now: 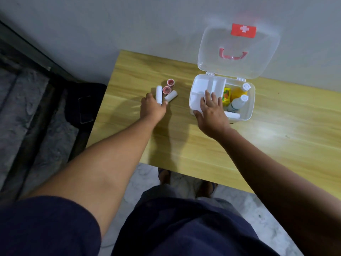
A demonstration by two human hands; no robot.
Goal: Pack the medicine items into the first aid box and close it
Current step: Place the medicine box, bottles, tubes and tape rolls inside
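Four small items lie on the desk (276, 145) left of the open first aid box (249, 112): two white rolls and two red-topped pots (166, 90). The left grip (153, 106) pinches the near end of the closer white roll (158, 93). The right grip (212, 108) lies flat, fingers spread, on the box's white tray (201, 84).

To do this well, keep the box steadied, lift the roll clear of the second roll (171, 95) without knocking the pots, and set it in a free tray section.

Blur hides the pots' labels. The right grip covers much of the tray, so I cannot tell which sections are free. The bottles (238, 102) in the box are partly hidden.
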